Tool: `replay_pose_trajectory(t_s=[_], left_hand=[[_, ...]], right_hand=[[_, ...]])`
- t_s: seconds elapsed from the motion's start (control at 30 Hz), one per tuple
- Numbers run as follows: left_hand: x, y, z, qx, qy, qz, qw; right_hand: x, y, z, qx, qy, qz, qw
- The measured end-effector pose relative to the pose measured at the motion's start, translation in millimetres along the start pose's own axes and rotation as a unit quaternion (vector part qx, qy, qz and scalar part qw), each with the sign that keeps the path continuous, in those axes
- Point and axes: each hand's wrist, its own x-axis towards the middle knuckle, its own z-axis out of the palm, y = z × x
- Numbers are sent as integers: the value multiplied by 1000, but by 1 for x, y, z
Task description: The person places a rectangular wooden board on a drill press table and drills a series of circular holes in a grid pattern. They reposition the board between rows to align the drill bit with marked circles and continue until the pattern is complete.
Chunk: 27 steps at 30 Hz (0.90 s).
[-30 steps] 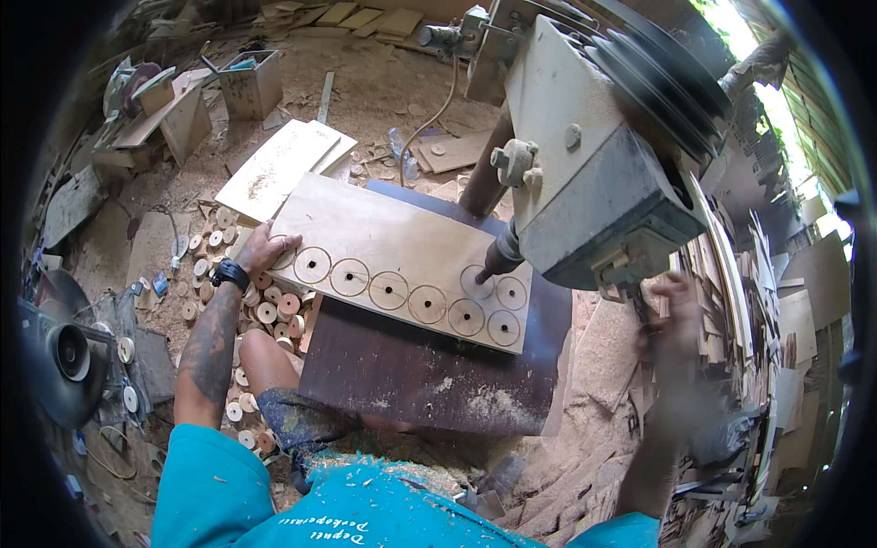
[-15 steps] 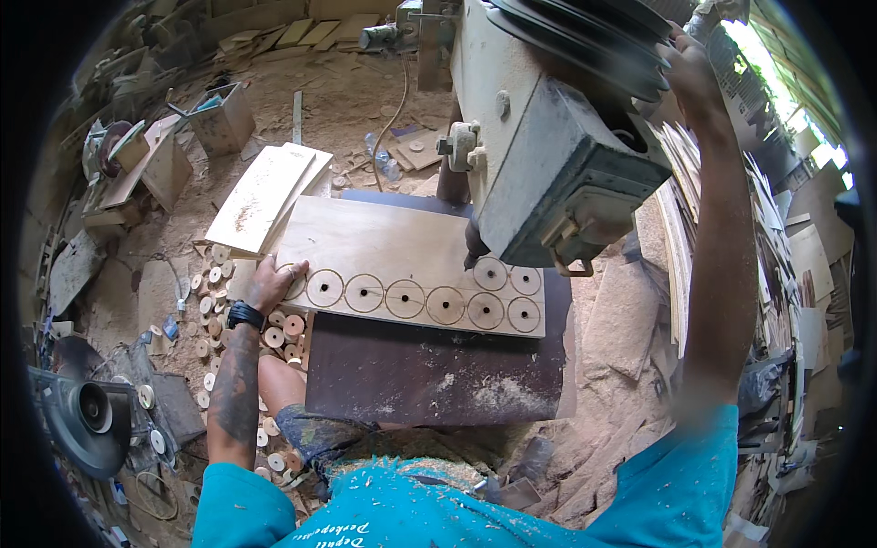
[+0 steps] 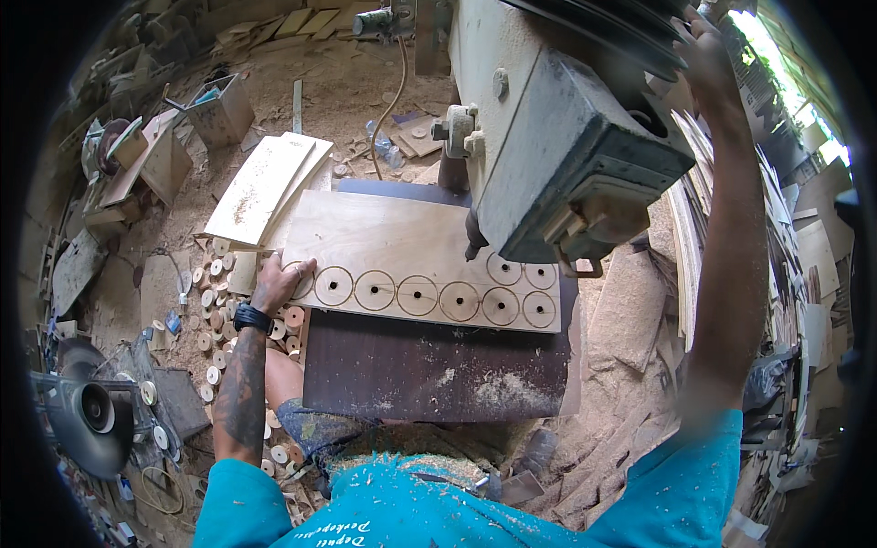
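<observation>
The grey drill press (image 3: 539, 155) stands over the dark surface (image 3: 393, 370), and on this surface lies the wooden board (image 3: 393, 233). My left grip (image 3: 277, 281) pinches the board at its left end. My right grip (image 3: 708, 62) is raised at the right side of the drill press; I cannot tell if it is closed. Cut circles (image 3: 357, 290) run along the board's near edge; the drill tip (image 3: 473, 239) points down near one.

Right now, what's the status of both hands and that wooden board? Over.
Left hand at wooden board, left end. Right hand raised by black pulley. Ring cuts in board; drill bit over it. Machine head hides board's far right corner.
</observation>
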Motion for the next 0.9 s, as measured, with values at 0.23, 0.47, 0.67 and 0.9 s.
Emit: replay_pose_trajectory(t_s=[0.23, 0.47, 0.67, 0.9], left_hand=[[-8, 9, 0, -13, -12, -7, 1000], [-11, 10, 3, -22, 10, 9, 1000], [-9, 8, 2, -50, -7, -7, 999], [-12, 17, 1, -33, -3, -9, 999]], right_hand=[[-57, -93, 9, -29, 53, 24, 998], [-135, -117, -6, 200, 175, -22, 964], [-190, -124, 5, 508, 132, -41, 850], [-230, -125, 18, 508, 227, -31, 831]])
